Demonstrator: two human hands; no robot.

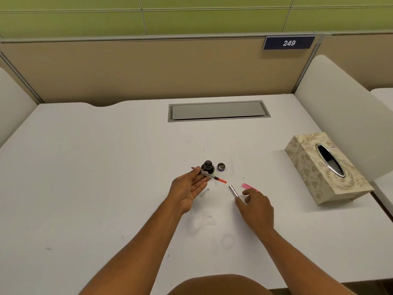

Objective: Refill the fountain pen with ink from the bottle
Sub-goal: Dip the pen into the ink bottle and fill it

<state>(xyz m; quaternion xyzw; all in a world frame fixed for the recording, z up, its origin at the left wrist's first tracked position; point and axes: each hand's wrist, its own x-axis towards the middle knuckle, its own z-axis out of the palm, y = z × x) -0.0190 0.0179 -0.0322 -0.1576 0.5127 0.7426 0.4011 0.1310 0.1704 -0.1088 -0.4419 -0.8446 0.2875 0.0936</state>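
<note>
My left grip pinches the clear fountain pen section with its orange-tipped converter beside the uncapped dark glass ink bottle. My right grip, fingers relaxed, touches the silver pen barrel on the white surface.

At frame centre, the left hand holds the pen's inner section before the open ink bottle. The right hand reaches over a silver barrel; a tissue box sits right.

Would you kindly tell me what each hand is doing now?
Left hand: holds the clear pen section with orange-red end.
Right hand: open, beside the silver metal tube.
</note>
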